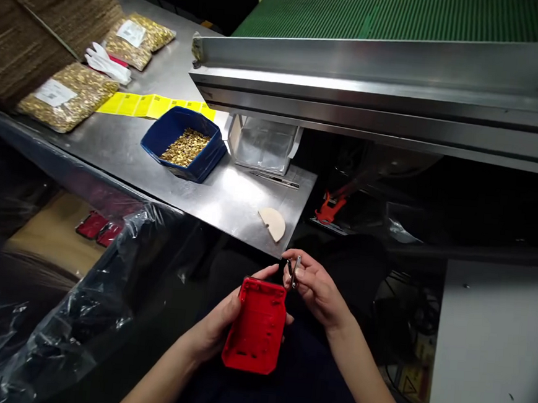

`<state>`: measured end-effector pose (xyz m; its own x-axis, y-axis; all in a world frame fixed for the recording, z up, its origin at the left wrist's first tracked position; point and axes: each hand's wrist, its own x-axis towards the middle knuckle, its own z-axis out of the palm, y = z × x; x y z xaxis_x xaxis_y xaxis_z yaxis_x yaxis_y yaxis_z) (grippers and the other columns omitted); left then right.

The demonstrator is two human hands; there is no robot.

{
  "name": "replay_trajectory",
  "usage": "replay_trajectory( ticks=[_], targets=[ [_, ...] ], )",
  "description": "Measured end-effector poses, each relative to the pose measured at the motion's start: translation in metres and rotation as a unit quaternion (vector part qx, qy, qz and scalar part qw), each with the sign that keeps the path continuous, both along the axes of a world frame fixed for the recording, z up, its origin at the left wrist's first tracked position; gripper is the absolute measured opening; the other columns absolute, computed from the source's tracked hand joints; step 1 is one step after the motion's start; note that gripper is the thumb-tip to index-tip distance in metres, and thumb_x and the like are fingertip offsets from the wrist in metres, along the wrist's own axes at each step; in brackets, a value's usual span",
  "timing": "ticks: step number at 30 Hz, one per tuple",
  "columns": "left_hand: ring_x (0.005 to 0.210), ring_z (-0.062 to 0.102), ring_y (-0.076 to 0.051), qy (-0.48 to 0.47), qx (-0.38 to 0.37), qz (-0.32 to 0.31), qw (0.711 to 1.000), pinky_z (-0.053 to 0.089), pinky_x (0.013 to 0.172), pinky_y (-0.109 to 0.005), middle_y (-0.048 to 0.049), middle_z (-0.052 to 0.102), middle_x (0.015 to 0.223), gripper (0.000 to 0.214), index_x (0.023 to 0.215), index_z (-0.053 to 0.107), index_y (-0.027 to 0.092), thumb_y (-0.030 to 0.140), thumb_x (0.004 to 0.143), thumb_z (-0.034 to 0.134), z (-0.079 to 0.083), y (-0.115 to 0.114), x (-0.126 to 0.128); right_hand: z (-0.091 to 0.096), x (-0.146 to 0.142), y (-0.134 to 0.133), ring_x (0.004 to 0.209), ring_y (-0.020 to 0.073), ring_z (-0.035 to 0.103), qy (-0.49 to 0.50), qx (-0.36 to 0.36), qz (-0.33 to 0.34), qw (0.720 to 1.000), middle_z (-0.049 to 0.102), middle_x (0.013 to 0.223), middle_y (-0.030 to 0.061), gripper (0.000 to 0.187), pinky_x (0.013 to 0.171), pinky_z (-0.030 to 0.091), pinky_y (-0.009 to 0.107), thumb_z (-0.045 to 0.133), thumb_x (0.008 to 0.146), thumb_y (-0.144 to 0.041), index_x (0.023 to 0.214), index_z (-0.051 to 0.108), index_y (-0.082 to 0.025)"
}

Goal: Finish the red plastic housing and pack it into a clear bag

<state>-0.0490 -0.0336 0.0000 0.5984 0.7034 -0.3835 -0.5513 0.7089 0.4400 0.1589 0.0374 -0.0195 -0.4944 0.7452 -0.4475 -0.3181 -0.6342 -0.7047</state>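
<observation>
My left hand (225,316) is wrapped round a red plastic housing (254,331), a shallow open shell with its hollow inside facing up. Small posts and holes show along its inner walls. Beside the shell's upper right corner, my right hand (318,289) pinches a small shiny metal tool (296,272) that looks like a nail clipper. Its two arms stand apart, and part of it is hidden by the fingers. Both hands are in front of the metal table's corner (290,228). A cream half-round disc (271,224) lies on that corner.
A blue bin (207,159) of small brass-coloured parts stands on the table near a clear tray (264,145), a thin pen-like tool (275,179) and yellow labels (141,106). Bagged brass parts (72,96) lie farther left. A green conveyor (404,16) with a metal rail runs behind.
</observation>
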Motion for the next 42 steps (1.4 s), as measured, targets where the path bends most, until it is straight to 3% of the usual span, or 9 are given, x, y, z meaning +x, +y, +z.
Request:
replay_trajectory(
  ticks=[5,12,17,24,27,31,34,37,42],
  targets=[
    [0.107,0.070,-0.039,0.011,0.005,-0.035,0.999,0.052,0.094,-0.054,-0.0284,0.065,0.130,0.107,0.162,0.012,0.018,0.075,0.086,0.061,0.000,-0.002,0.006,0.002,0.015,-0.002,0.079,0.0172,0.058,-0.027,0.015,-0.021,0.999,0.067,0.094,0.0028,0.024,0.072,0.047,0.029,0.074,0.080,-0.033,0.096,0.059,-0.023],
    [0.110,0.070,-0.042,0.041,0.003,-0.062,0.997,0.050,0.096,-0.059,-0.0270,0.064,0.133,0.109,0.163,0.006,0.025,0.072,0.085,0.066,0.000,-0.002,0.015,-0.001,0.027,-0.013,0.075,0.0137,0.057,-0.023,-0.024,-0.050,0.998,0.067,0.092,0.0019,0.020,0.074,0.047,0.026,0.075,0.082,-0.030,0.087,0.057,-0.021],
    [0.111,0.069,-0.041,0.046,-0.005,-0.051,0.998,0.047,0.101,-0.062,-0.0281,0.058,0.141,0.100,0.162,0.015,0.025,0.070,0.088,0.064,-0.001,0.001,0.016,-0.003,0.028,-0.017,0.074,0.0121,0.057,-0.017,-0.007,-0.072,0.997,0.061,0.092,-0.0001,0.019,0.072,0.048,0.025,0.075,0.083,-0.029,0.083,0.057,-0.021],
    [0.124,0.061,-0.042,0.069,0.020,-0.059,0.996,0.045,0.105,-0.060,-0.0257,0.058,0.142,0.096,0.160,0.025,0.023,0.068,0.087,0.067,-0.001,0.002,0.012,-0.003,0.030,-0.020,0.079,0.0124,0.064,-0.015,0.021,-0.077,0.997,0.061,0.099,-0.0020,0.023,0.073,0.055,0.026,0.074,0.090,-0.033,0.108,0.061,-0.028],
    [0.125,0.060,-0.040,0.091,0.025,-0.053,0.994,0.044,0.106,-0.058,-0.0239,0.054,0.148,0.091,0.159,0.030,0.024,0.069,0.087,0.065,-0.003,0.000,0.011,-0.007,0.028,-0.023,0.069,0.0115,0.063,-0.036,0.020,-0.078,0.996,0.063,0.085,-0.0023,0.018,0.064,0.054,0.024,0.067,0.096,-0.040,0.103,0.062,-0.025],
    [0.123,0.062,-0.039,0.075,0.027,-0.047,0.996,0.044,0.106,-0.058,-0.0228,0.052,0.150,0.088,0.157,0.032,0.026,0.069,0.087,0.065,-0.005,-0.003,0.010,-0.012,0.024,-0.025,0.057,0.0086,0.056,-0.068,0.006,-0.081,0.994,0.061,0.066,-0.0029,0.026,0.056,0.048,0.019,0.069,0.095,-0.045,0.101,0.070,-0.020],
    [0.126,0.059,-0.041,0.061,0.016,-0.022,0.998,0.043,0.107,-0.059,-0.0229,0.056,0.145,0.088,0.155,0.035,0.024,0.069,0.086,0.067,-0.007,-0.007,0.012,-0.011,0.025,-0.026,0.067,0.0075,0.060,-0.021,-0.044,-0.094,0.994,0.066,0.085,0.0000,0.032,0.065,0.052,0.018,0.080,0.088,-0.040,0.112,0.073,-0.022],
    [0.126,0.059,-0.042,0.056,0.007,-0.003,0.998,0.042,0.107,-0.060,-0.0235,0.056,0.143,0.087,0.154,0.036,0.023,0.070,0.087,0.065,-0.010,-0.011,0.014,-0.006,0.030,-0.027,0.073,0.0071,0.062,0.012,-0.061,-0.082,0.995,0.065,0.093,-0.0002,0.029,0.070,0.054,0.017,0.083,0.085,-0.033,0.110,0.074,-0.025],
    [0.123,0.060,-0.043,0.091,0.044,-0.016,0.995,0.043,0.105,-0.059,-0.0233,0.058,0.139,0.090,0.151,0.039,0.021,0.076,0.083,0.063,-0.010,-0.011,0.015,0.001,0.036,-0.029,0.104,0.0170,0.066,-0.078,0.027,-0.083,0.993,0.064,0.123,0.0036,0.015,0.080,0.058,0.024,0.076,0.091,-0.038,0.101,0.074,-0.027]
  ],
)
